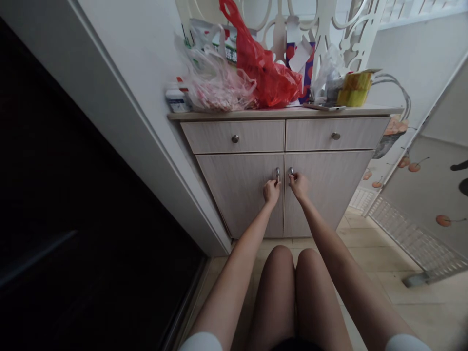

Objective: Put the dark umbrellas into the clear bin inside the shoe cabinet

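Observation:
Both arms reach forward to a light wood-grain cabinet whose two lower doors are closed. My left hand (271, 191) pinches the lower end of the metal door handle (278, 172) on the left door (237, 190). On the right door (325, 180), my right hand (299, 184) has its fingers closed at the other door handle (291, 170), whose lower part they cover. Above the doors sit two closed drawers, a left drawer (208, 136) and a right drawer (310, 135), each with a round knob.
The cabinet top (278, 114) bears a red plastic bag (263, 73), a clear bag (219, 90), a white jar (177, 100), a yellow container (354, 89) and a phone-like flat object (324, 107). A wall stands close at left; a cherry-patterned folding screen (420, 195) stands at right.

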Action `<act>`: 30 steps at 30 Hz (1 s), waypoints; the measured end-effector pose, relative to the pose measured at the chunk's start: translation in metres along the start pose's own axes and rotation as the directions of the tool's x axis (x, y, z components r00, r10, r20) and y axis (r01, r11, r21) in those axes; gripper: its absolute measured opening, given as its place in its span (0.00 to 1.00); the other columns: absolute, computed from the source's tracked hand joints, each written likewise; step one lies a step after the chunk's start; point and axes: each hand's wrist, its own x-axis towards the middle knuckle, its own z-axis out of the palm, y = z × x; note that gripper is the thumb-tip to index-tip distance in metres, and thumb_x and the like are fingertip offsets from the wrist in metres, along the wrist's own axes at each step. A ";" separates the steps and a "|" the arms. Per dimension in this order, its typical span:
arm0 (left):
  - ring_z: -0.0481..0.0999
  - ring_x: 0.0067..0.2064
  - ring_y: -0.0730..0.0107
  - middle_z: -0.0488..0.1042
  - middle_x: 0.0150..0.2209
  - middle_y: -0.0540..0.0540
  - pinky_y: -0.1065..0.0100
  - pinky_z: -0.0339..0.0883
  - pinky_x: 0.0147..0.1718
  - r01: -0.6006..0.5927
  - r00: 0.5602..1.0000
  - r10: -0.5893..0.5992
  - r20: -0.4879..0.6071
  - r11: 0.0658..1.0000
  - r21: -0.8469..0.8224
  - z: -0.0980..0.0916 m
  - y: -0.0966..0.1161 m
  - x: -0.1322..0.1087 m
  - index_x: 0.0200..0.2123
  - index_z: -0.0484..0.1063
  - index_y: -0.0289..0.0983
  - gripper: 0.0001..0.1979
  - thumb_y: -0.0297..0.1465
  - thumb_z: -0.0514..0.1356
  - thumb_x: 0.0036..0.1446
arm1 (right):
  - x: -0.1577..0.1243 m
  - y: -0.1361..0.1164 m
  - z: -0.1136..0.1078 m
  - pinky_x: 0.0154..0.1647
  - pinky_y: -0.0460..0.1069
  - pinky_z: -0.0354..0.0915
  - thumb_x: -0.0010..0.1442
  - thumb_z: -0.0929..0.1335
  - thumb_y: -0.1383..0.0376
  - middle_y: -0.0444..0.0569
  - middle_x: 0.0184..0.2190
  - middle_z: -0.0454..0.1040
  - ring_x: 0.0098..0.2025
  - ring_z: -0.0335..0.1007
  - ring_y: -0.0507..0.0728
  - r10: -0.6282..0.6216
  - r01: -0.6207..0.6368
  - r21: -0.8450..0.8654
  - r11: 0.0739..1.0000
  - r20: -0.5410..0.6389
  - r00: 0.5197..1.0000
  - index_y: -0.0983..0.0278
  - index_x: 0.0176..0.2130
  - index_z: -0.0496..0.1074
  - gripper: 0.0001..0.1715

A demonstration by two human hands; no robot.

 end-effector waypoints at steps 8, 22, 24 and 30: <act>0.77 0.43 0.60 0.79 0.42 0.36 0.67 0.63 0.41 -0.013 1.000 0.013 0.001 0.999 0.044 0.003 0.001 0.005 0.42 0.80 0.33 0.12 0.32 0.58 0.65 | 0.006 -0.001 0.005 0.42 0.50 0.65 0.68 0.64 0.54 0.56 0.41 0.80 0.43 0.77 0.61 0.041 -0.041 0.004 0.999 0.007 0.999 0.64 0.47 0.77 0.20; 0.79 0.43 0.64 0.81 0.39 0.39 0.68 0.67 0.42 0.087 0.992 -0.075 0.105 0.990 -0.108 -0.022 0.011 0.004 0.45 0.79 0.33 0.11 0.29 0.61 0.61 | -0.003 0.001 -0.005 0.38 0.48 0.64 0.62 0.67 0.54 0.51 0.31 0.78 0.36 0.74 0.58 0.026 -0.028 0.299 0.954 0.012 1.000 0.69 0.53 0.72 0.26; 0.79 0.39 0.66 0.80 0.35 0.40 0.69 0.67 0.39 0.145 0.989 -0.135 0.067 0.974 -0.173 -0.035 0.008 -0.008 0.53 0.75 0.32 0.16 0.30 0.60 0.62 | -0.014 0.005 -0.018 0.33 0.47 0.61 0.59 0.68 0.55 0.42 0.23 0.71 0.29 0.69 0.54 -0.013 -0.006 0.438 0.899 0.041 0.999 0.71 0.58 0.69 0.33; 0.57 0.16 0.80 0.58 0.15 0.61 0.75 0.58 0.22 0.504 0.828 -0.048 0.559 0.500 -0.704 -0.088 -0.019 -0.063 0.65 0.63 0.37 0.28 0.33 0.61 0.63 | -0.063 0.021 -0.075 0.20 0.43 0.46 0.51 0.71 0.60 0.27 0.15 0.46 0.17 0.41 0.47 -0.190 -0.312 0.864 0.396 0.409 0.893 0.60 0.71 0.50 0.54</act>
